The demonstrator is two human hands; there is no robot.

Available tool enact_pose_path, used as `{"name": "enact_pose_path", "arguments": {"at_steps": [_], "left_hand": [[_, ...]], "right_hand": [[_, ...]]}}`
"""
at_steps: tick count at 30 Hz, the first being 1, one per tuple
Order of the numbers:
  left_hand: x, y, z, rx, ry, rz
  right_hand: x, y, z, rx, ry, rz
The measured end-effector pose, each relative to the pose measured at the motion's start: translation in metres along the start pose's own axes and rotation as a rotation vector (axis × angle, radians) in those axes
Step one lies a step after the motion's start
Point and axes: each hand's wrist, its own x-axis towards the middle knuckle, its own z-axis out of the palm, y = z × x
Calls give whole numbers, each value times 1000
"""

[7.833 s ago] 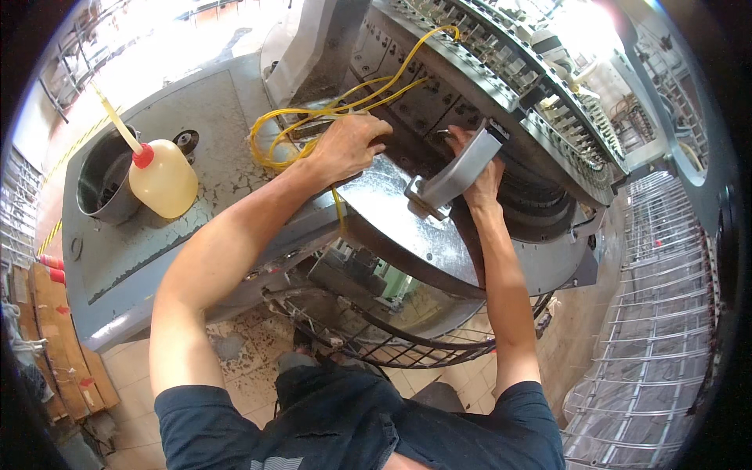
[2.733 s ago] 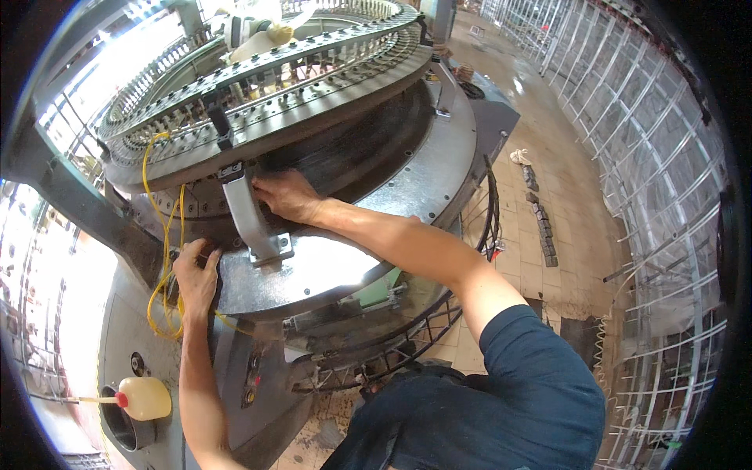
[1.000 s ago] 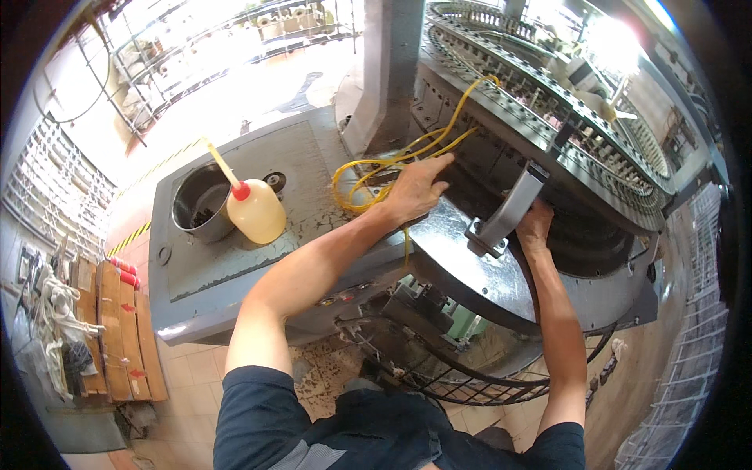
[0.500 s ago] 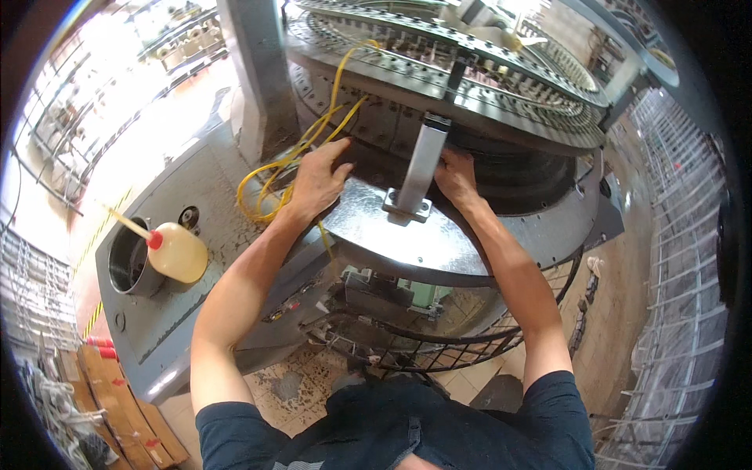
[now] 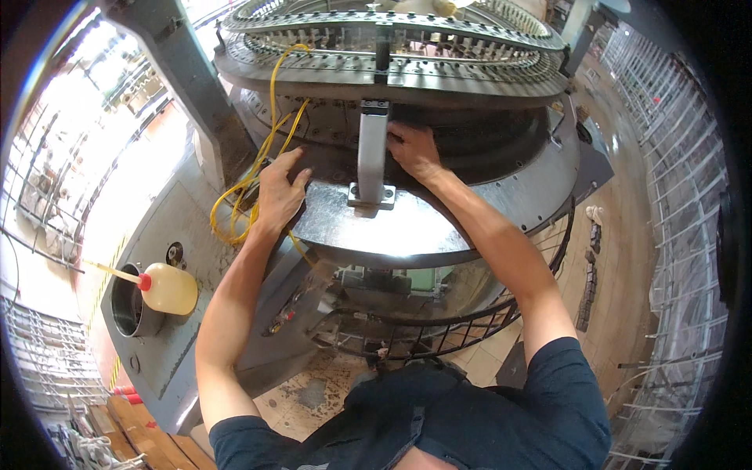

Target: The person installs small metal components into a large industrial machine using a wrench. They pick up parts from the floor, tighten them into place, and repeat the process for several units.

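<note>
A large circular machine, seemingly a knitting machine, fills the upper middle, with a round needle-and-cam ring above a dark curved drum. My left hand rests by the left end of the shiny metal ring plate, thumb and forefinger apart, nothing seen in it. An upright metal bracket, bolted to the plate, stands between my hands. Just right of it, my right hand reaches against the dark drum. Its fingers are curled and slightly blurred; what they hold, if anything, cannot be made out.
Yellow tubes loop beside my left hand. On the grey table at left stand a bottle of pale liquid with a red collar and a round metal pot. A grey post rises behind. Below the plate curves a black guard rail.
The view has shifted, so the machine sits more to the left. My right hand has moved up along the drum beside the bracket. My left hand stays near the yellow tubes.
</note>
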Motion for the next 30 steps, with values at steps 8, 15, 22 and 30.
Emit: {"name": "enact_pose_path", "arguments": {"at_steps": [8, 15, 22, 30], "left_hand": [[1, 4, -2, -25, -56, -93], [2, 11, -5, 9, -90, -53], [3, 9, -5, 18, -93, -36], [2, 10, -4, 12, -88, -62]], "right_hand": [[1, -8, -1, -9, 106, -327], [4, -12, -18, -117, 3, -144], [1, -10, -20, -258, 69, -265], [8, -1, -18, -529, 73, -613]]}}
